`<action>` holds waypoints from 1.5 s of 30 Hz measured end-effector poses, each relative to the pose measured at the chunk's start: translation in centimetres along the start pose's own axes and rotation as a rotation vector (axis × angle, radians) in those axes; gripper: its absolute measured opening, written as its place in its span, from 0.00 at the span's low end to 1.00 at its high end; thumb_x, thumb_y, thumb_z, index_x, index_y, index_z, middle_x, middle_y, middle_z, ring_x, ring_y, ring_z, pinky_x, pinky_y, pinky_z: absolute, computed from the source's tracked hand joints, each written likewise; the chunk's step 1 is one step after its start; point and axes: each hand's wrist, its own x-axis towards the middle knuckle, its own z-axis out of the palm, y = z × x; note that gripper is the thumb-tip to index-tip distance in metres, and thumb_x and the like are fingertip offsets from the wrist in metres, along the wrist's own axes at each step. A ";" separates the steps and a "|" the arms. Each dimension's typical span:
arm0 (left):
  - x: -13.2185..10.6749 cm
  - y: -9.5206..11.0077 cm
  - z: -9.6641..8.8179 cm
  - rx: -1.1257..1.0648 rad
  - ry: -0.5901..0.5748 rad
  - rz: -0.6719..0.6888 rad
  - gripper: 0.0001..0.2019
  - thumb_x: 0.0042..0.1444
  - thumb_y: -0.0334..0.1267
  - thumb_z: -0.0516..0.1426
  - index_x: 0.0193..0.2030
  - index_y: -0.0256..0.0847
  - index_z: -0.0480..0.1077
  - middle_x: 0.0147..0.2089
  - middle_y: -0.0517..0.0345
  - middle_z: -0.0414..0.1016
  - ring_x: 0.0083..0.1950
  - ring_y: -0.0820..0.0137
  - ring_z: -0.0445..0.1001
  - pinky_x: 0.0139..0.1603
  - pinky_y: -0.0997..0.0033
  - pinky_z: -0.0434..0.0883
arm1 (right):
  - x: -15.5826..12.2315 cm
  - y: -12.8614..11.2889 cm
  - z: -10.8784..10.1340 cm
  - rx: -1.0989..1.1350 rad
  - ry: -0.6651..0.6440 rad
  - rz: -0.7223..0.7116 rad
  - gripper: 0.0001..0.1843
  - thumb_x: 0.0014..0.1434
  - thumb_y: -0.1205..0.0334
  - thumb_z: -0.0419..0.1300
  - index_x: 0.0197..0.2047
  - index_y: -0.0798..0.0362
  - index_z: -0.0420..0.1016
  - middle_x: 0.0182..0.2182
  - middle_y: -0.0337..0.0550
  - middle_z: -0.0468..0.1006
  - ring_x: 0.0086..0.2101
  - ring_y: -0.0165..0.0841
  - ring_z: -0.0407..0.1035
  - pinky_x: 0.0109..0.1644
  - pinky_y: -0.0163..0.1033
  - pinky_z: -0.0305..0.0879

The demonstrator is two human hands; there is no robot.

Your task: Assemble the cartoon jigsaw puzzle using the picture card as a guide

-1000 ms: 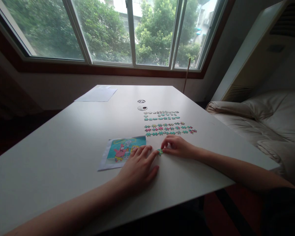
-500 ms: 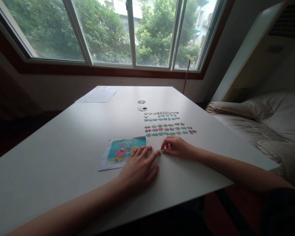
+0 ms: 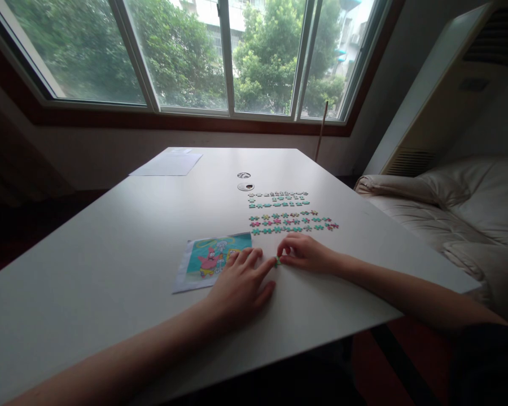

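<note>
My left hand (image 3: 240, 283) lies flat on the white table (image 3: 110, 248), fingers stretched out, partly over the lower right corner of a cartoon picture sheet (image 3: 207, 261). Its forefinger tip touches a small green puzzle piece (image 3: 276, 260). My right hand (image 3: 305, 254) is curled beside it, pinching that same piece between thumb and fingers. Just beyond the hands, several loose puzzle pieces (image 3: 292, 222) lie in neat rows, teal, pink and pale.
Two small round lids or caps (image 3: 244, 181) sit past the puzzle rows. A sheet of paper (image 3: 166, 164) lies at the far left of the table. A cream cushion or bedding (image 3: 457, 208) is off the table's right edge. Large windows stand behind.
Hardly anything has moved. My hands stay together around the small green piece; the view has shifted very slightly.
</note>
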 end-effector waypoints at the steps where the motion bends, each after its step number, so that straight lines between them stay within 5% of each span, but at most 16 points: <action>1: 0.0 0.0 0.0 -0.001 0.005 0.002 0.19 0.57 0.40 0.50 0.56 0.45 0.61 0.52 0.49 0.63 0.54 0.56 0.59 0.54 0.50 0.58 | 0.0 0.0 0.0 -0.001 -0.001 -0.001 0.06 0.56 0.61 0.57 0.35 0.54 0.72 0.29 0.40 0.67 0.29 0.27 0.61 0.33 0.32 0.59; 45: -0.4 0.2 0.2 0.030 0.071 0.088 0.15 0.58 0.36 0.49 0.52 0.40 0.66 0.54 0.50 0.69 0.55 0.57 0.64 0.54 0.51 0.60 | -0.5 0.9 -1.2 0.021 -0.073 0.001 0.04 0.55 0.66 0.56 0.34 0.56 0.71 0.29 0.40 0.69 0.27 0.25 0.62 0.31 0.30 0.60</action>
